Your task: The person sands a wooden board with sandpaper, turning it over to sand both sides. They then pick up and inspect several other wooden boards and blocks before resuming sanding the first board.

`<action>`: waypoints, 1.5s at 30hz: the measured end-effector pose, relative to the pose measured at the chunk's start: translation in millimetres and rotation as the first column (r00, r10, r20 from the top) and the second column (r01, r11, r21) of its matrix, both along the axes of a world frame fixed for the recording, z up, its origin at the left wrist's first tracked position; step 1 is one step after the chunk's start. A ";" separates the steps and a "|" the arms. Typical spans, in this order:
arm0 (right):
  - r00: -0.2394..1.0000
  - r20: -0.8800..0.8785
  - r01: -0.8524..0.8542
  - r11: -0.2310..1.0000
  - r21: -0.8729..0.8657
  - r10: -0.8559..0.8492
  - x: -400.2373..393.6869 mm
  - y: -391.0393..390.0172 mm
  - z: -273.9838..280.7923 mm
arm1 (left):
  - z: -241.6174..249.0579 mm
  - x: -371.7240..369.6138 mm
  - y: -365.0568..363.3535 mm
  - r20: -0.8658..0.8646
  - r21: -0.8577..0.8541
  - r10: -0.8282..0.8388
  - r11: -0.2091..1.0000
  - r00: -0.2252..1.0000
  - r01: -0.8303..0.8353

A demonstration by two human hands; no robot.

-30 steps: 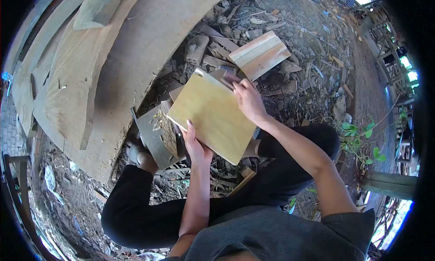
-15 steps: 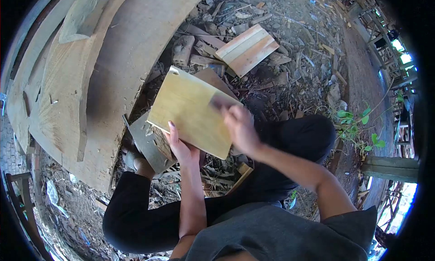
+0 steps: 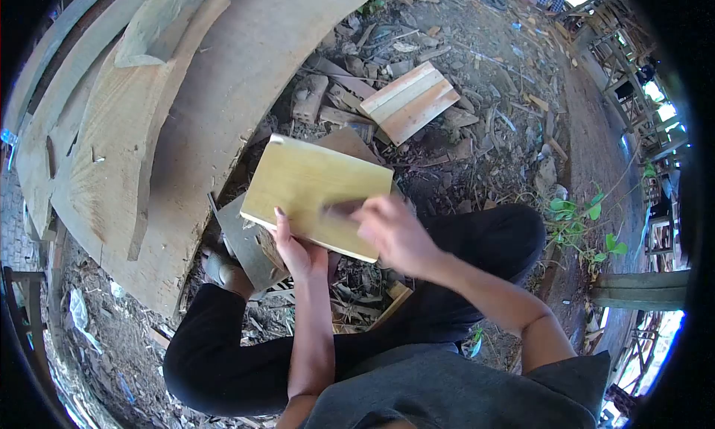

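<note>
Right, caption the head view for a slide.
Left hand grips a yellow board; right hand holds a blurred dark piece over its face.

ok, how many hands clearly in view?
2: the left hand grips the near edge of the yellow board; the right hand is over its right part, holding a blurred dark object. Others may be hidden farther off.

Blur smears the right hand [image 3: 393, 233] and its small dark block [image 3: 341, 208] (exact shape unclear), the left hand [image 3: 300, 258] has its fingers, thumb apart, hidden beneath the flat yellow rectangular wooden board [image 3: 298, 177], and the top edge crops the broad pale-brown wooden sheet [image 3: 257, 53].
</note>
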State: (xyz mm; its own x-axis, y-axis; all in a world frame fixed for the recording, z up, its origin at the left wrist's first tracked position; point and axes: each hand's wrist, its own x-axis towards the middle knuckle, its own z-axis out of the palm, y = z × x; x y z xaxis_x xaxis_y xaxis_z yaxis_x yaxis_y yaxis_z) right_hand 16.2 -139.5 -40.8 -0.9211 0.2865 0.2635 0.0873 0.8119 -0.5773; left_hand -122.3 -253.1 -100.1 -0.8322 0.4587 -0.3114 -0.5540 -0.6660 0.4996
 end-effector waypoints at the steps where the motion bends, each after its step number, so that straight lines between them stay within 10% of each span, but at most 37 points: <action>1: 0.999 0.038 -0.009 0.969 0.245 0.000 1.3 -19.5 17.4 | 1.7 -2.0 -1.2 0.040 0.038 -0.005 0.999 0.999 0.003; 7: 0.999 -0.027 -0.003 0.825 0.565 0.022 -15.2 -15.1 34.9 | 50.3 -3.3 -6.7 -0.039 0.096 -0.008 0.995 0.999 0.012; 9: 0.983 -0.185 0.059 0.966 0.252 -0.012 -20.0 -3.2 38.0 | 73.0 -3.9 -5.9 -0.322 0.239 0.030 0.970 0.946 0.051; 11: 0.935 -0.249 0.205 0.959 -0.198 -0.251 -24.6 2.0 64.7 | 93.6 1.5 4.2 -0.379 0.029 0.055 0.998 0.924 -0.048; 13: 0.910 -0.168 0.098 0.590 -0.801 -0.380 -27.9 21.5 69.0 | 60.3 -4.3 5.4 -0.576 -0.363 -0.083 0.917 0.813 -0.163; 15: 0.876 -0.096 0.125 0.413 -0.902 -0.473 -20.9 39.6 52.0 | 17.7 4.6 2.8 -0.576 -0.635 -0.296 0.749 0.762 -0.189; 24: 0.729 -0.019 0.142 0.178 -0.974 -0.685 18.0 79.9 47.4 | -13.3 70.8 27.0 -0.552 -0.727 -0.805 0.337 0.217 -0.598; 31: 0.740 0.042 0.129 0.079 -0.988 -0.672 35.8 76.8 15.7 | -27.7 28.5 16.0 -0.785 -0.609 -0.497 0.510 0.370 -0.607; 37: 0.803 0.060 0.066 -0.012 -0.998 -0.593 19.9 58.8 -24.4 | -41.7 -14.8 -28.9 -0.809 -0.584 -0.316 0.353 0.495 -0.731; 43: 0.768 0.182 0.105 -0.160 -0.982 -0.614 5.6 44.1 -26.7 | -28.3 -38.5 -20.8 -0.736 -0.516 -0.610 0.227 0.292 -0.826; 45: 0.758 0.179 0.115 -0.141 -0.983 -0.628 8.4 42.9 -31.5 | -34.1 -43.5 -21.3 -0.640 -0.688 -0.649 0.247 0.411 -0.683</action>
State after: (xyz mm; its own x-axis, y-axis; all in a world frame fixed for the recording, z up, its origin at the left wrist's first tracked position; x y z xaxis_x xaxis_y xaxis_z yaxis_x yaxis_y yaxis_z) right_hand 24.5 -96.6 -72.3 -0.4956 0.7395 -0.4555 -0.2113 -0.6114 -0.7626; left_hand -165.8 -274.4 -134.2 -0.8431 0.4294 0.3237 0.5291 0.5549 0.6420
